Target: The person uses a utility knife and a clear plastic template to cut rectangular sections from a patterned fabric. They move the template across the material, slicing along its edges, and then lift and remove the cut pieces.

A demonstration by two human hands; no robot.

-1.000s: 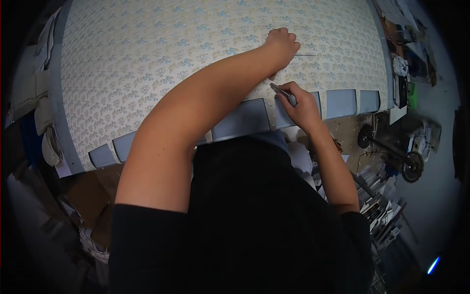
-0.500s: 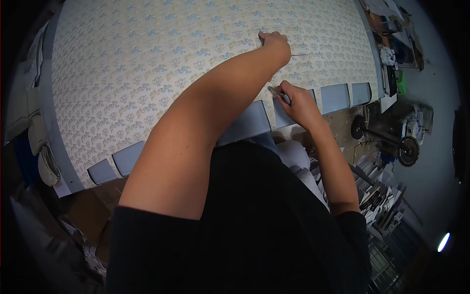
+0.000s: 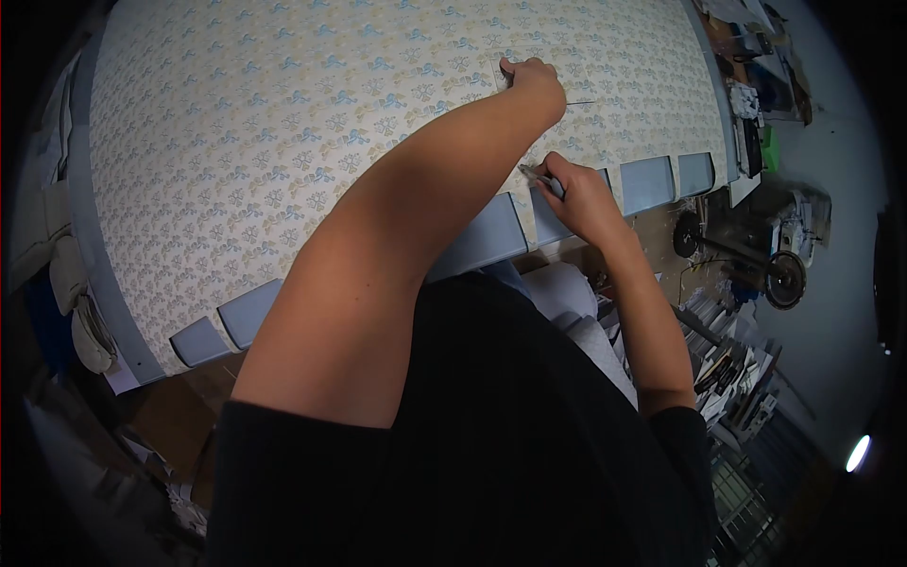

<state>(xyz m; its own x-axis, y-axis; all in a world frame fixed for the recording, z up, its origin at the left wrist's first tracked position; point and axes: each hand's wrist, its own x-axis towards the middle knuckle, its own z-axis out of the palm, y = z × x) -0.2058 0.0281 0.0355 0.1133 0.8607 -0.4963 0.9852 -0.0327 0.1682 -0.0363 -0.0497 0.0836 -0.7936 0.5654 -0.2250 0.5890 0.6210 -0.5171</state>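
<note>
A large patterned sheet (image 3: pixel 236 142), cream with small blue and beige flowers, lies over a grey-blue tabletop (image 3: pixel 477 236). Cutouts along its near edge leave narrow strips between them. My left hand (image 3: pixel 536 80) reaches across the sheet and rests on it with fingers curled. Faint straight lines beside that hand suggest a clear flat piece under it, but I cannot make it out. Closer to the edge, my right hand (image 3: pixel 581 200) grips a slim grey pen-like tool (image 3: pixel 550 183). The tool's tip points left at the sheet, beside one of the strips, below my left wrist.
Papers and small items (image 3: pixel 746 99) lie past the table's right end. A wheeled metal object (image 3: pixel 784 279) stands on the floor at right, with stacked papers and boards (image 3: pixel 727 364) below it. A cardboard box (image 3: pixel 170 411) sits under the table at left.
Both hands hold nearly the same positions and grips. The tool's tip has shifted very slightly right, and the whole view has moved a little.
</note>
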